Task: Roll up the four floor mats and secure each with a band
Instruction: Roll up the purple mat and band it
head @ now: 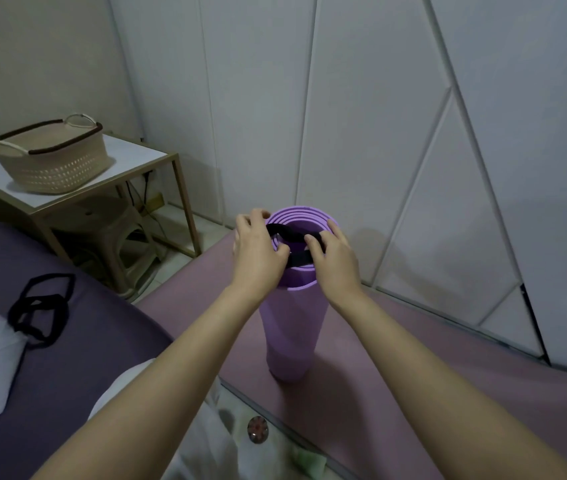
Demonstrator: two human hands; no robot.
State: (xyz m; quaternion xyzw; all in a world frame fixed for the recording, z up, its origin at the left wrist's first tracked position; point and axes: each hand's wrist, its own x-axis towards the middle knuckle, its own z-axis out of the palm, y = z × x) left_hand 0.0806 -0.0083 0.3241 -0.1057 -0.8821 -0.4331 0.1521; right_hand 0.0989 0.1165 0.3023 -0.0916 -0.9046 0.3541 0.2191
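One rolled mat (292,327), lilac, stands on end on a pink mat (396,358) that lies flat on the floor. Both hands work at its top. The left hand (258,251) and right hand (335,258) each have their grip clamped on a black band (297,259), pulling it wide across the open spiral end. The step in hand looks like banding this roll. Whether the band has cleared the far rim is hard to tell, as the fingers cover it. The next move likely calls for stretching the loop over the whole rim and sliding it down the roll while keeping the roll tight. Spare bands (38,306) lie on the bed (67,358) to the left.
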